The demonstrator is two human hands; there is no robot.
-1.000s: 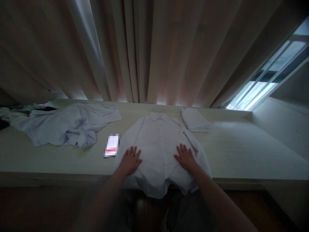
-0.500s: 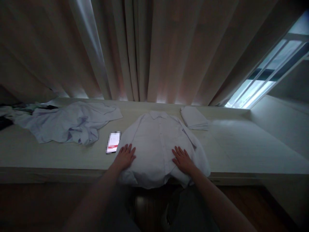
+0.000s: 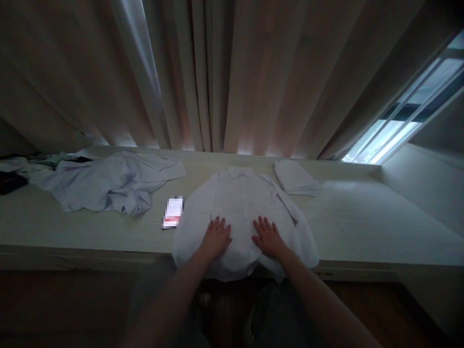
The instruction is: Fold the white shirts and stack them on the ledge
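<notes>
A white collared shirt (image 3: 232, 203) lies front side up, its collar toward the curtain and its hem hanging over the ledge's near edge. My left hand (image 3: 217, 238) rests flat on the shirt's left half, fingers spread. On the other side of the button strip, my right hand (image 3: 267, 237) also lies flat with its fingers apart. Neither hand grips the cloth. The shirt's sleeves lie along its sides, the right one partly tucked beside the body.
A phone (image 3: 173, 211) with a lit, blurred screen lies left of the shirt. Farther left is a crumpled white shirt (image 3: 108, 183) beside dark and patterned cloth. A folded white garment (image 3: 294, 178) sits back right on the pale ledge (image 3: 362, 217). Curtains (image 3: 268, 77) hang behind.
My left hand has slid right across the shirt, toward the button strip. My right hand has shifted slightly left. The shirt stays in place.
</notes>
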